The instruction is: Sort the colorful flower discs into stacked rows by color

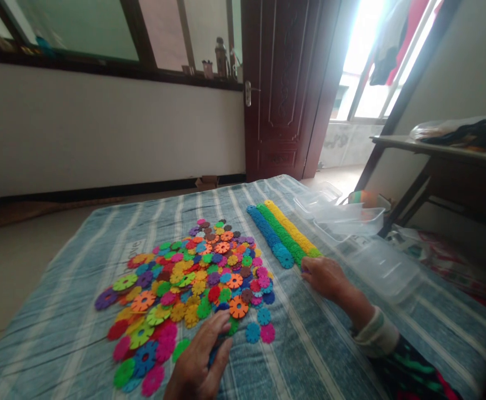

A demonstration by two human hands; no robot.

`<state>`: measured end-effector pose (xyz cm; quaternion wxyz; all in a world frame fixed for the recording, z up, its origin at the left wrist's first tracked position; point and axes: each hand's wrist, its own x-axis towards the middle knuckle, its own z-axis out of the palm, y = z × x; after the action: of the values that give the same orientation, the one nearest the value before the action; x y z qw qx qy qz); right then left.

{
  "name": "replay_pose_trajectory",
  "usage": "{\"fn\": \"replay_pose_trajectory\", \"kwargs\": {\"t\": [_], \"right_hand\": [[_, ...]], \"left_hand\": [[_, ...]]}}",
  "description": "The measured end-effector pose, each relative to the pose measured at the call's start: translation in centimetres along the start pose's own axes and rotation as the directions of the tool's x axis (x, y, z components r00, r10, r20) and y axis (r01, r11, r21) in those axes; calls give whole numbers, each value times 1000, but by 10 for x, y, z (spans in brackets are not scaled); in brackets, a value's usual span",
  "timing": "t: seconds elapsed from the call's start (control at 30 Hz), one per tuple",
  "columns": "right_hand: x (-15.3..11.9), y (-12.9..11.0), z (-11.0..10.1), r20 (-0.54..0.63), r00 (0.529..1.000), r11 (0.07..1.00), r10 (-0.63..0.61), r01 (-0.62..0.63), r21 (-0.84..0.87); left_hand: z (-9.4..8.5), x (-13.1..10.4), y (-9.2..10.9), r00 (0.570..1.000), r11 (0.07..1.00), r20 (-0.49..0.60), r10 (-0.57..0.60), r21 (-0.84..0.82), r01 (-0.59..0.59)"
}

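The left hand (203,358) and right hand (326,278) are working apart (grips unreadable). The green row of overlapping plastic discs (281,232) is running toward the striped blue cloth's (68,283) far edge; the right hand's crowding its near end is risking misalignment.

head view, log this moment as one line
left hand: at disc pile | right hand: near end of green row | blue row, yellow row: alongside

dark letters (136,250) — "ove", on striped cloth (71,272)
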<state>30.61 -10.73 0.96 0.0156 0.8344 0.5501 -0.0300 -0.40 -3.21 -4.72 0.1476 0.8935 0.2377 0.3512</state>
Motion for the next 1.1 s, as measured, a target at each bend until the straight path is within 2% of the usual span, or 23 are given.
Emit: {"fn": "replay_pose_trajectory", "kwargs": {"t": [0.23,0.33,0.43,0.53,0.63,0.8,0.87,0.93,1.1], "right_hand": [[-5,-5,0,-41,998,998,-42,44,44],[-10,-20,3,-68,988,986,-136,142,93],[-13,-38,10,-113,956,948,-270,284,141],[-12,-56,21,-190,905,896,-380,412,167],[-9,-75,32,-337,838,840,-429,507,192],[-7,-106,46,-607,675,786,-418,604,130],[-11,-114,51,-647,621,754,-443,648,106],[-16,-119,54,-650,591,707,-478,698,116],[-27,-122,57,-651,532,604,-542,785,138]], "left_hand": [[-2,6,8,994,996,-67,84,47,-81],[-3,6,9,994,993,-60,92,77,-88],[-6,6,9,992,986,-61,110,137,-100],[-11,7,9,988,974,-79,129,199,-111],[-16,10,7,986,961,-99,134,257,-104],[-22,10,-11,993,912,-108,51,409,-2],[-21,9,-18,995,880,-100,-14,471,60],[-20,7,-22,993,860,-73,-90,498,114],[-13,4,-10,978,876,77,-193,462,137]]}}
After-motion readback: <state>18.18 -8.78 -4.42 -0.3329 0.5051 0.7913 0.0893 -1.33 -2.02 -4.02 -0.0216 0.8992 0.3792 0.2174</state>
